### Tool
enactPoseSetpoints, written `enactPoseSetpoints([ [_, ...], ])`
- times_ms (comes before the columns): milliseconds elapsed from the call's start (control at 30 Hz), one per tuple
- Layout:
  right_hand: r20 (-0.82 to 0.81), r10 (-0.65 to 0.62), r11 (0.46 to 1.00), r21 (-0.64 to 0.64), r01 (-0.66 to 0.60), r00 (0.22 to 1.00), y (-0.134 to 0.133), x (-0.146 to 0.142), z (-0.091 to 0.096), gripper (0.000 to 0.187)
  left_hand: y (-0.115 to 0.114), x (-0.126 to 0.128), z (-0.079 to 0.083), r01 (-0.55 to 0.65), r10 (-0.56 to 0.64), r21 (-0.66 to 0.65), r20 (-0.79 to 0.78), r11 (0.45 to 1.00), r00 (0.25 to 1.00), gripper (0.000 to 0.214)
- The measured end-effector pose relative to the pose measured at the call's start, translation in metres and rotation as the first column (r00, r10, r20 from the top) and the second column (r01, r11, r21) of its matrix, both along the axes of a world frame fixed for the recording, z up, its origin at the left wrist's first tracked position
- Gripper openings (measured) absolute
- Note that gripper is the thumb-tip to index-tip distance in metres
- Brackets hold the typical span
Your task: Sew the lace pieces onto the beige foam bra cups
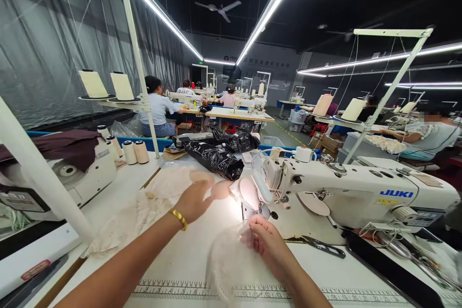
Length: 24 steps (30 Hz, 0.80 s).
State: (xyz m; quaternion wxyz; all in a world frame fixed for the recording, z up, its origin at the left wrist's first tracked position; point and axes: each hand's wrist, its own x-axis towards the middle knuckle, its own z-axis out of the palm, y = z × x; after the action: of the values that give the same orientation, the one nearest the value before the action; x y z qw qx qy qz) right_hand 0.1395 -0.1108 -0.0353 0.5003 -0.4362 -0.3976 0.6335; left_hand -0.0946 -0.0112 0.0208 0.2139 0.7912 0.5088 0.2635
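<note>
My left hand (197, 197), with a gold bracelet (179, 219) at the wrist, stretches over the pale fabric at the left. Its fingers are blurred, but the thumb stands apart from them. Just beyond the thumb is a rounded beige piece (221, 190). My right hand (265, 240) is closed, thumb against fingers, on a thin whitish fabric piece (227, 260) that hangs towards the table's front edge. Close above that hand is the lit needle area of a white JUKI sewing machine (346, 187). A rounded pinkish piece (248, 193) shows beside its head.
Pale lacy fabric (122, 221) lies at the left. Black plastic bags (216, 154) sit behind. Thread snips (323, 246) and a black phone-like slab (390, 269) lie at the right. A printed ruler (173, 289) runs along the front. Other people work at machines beyond.
</note>
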Motion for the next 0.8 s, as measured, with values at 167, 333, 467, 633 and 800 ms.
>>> enactPoseSetpoints([
  [167,0.048,0.023,1.0,0.017,-0.024,0.999,0.003,0.001,-0.006,0.038,0.062,0.004,-0.01,-0.163,0.168,0.058,-0.091,0.985,0.982,0.033],
  [333,0.035,0.016,0.999,0.028,-0.017,0.999,0.003,0.001,-0.005,0.029,0.07,0.008,-0.013,-0.229,0.229,0.05,0.001,0.972,0.973,0.028],
  [467,-0.025,0.006,1.0,0.026,-0.005,1.0,0.004,0.003,-0.005,0.03,0.045,0.003,0.002,-0.278,0.265,0.037,0.213,0.96,0.94,0.017],
  [633,-0.093,0.028,0.998,0.06,-0.022,0.995,0.003,0.002,-0.004,0.05,-0.027,0.006,0.018,-0.109,0.165,-0.139,0.507,0.984,0.846,0.026],
  [800,-0.054,0.004,0.993,0.118,0.002,0.999,0.0,-0.004,-0.004,0.057,-0.082,0.024,0.007,0.152,0.277,-0.428,0.776,0.891,0.566,0.037],
])
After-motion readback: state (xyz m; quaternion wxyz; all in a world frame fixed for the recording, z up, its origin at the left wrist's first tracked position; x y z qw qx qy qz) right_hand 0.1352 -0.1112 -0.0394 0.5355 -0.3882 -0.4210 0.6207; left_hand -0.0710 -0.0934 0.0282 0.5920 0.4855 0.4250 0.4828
